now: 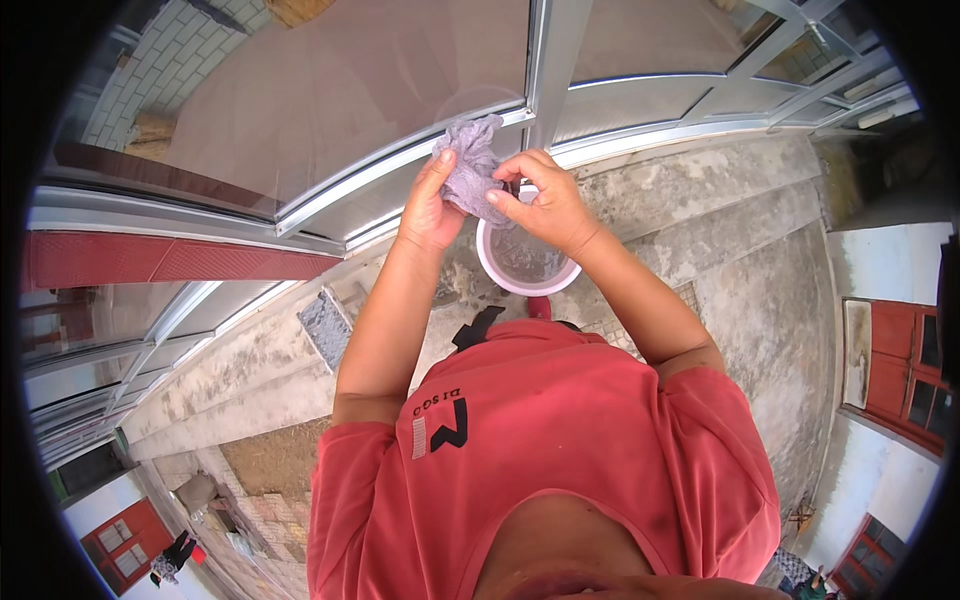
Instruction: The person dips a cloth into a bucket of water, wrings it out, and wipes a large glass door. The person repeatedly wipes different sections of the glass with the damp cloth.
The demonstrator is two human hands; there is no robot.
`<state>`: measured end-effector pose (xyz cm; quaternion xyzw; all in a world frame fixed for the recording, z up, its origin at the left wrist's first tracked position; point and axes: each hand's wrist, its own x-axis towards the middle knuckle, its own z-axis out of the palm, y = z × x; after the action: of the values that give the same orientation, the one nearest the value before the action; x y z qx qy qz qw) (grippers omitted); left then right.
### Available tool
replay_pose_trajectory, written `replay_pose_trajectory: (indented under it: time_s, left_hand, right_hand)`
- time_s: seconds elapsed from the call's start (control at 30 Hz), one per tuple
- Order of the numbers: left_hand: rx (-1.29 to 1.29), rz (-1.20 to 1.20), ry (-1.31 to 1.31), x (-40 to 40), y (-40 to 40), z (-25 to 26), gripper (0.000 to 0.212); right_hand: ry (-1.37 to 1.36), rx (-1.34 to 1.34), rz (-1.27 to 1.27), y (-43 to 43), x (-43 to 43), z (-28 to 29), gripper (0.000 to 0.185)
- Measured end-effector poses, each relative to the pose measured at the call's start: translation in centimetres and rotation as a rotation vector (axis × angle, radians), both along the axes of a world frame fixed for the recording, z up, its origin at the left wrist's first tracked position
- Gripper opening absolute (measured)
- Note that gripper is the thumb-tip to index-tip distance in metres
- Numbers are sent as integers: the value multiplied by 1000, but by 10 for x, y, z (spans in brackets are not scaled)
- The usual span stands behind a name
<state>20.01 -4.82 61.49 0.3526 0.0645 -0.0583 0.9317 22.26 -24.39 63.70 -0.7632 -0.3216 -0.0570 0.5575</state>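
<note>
A crumpled, damp-looking purple-grey cloth (471,169) is bunched up between both hands, before the lower frame of a large glass window (375,82). My left hand (435,199) grips its left side, the thumb pressed on the fabric. With thumb and index finger, my right hand (536,196) pinches the cloth's right edge. Beneath the right hand stands a pink-rimmed plastic basin (491,262) on the ground, with murky water (529,259) in it. The hands partly hide the basin's far side.
Metal window frames (555,75) run along the wall. Below them lies a stained concrete ledge (697,180) with a step. A grey slab (325,330) lies at the left. Further off, a person (174,559) is at the lower left beside a red door (127,536); another person (810,585) is at the lower right.
</note>
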Motion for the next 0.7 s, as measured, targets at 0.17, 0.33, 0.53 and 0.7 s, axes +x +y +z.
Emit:
replay_pose_trajectory:
  time_s: [0.17,0.33,0.53,0.7]
  left_hand:
    - [88,12,-5,-9,-6,14,56]
    - [132,23,34,-10,3,0,56]
    - [229,6,86,-17,8,-21,51]
    - [288,3,66,-16,12,-23,49]
  right_hand:
    - [321,47,37,3,0,-11,15]
    - [581,551,142,-3,4,2,6]
    - [937,1027,234,-17,24,9,4]
    - [945,988,228,-26,29,9,8]
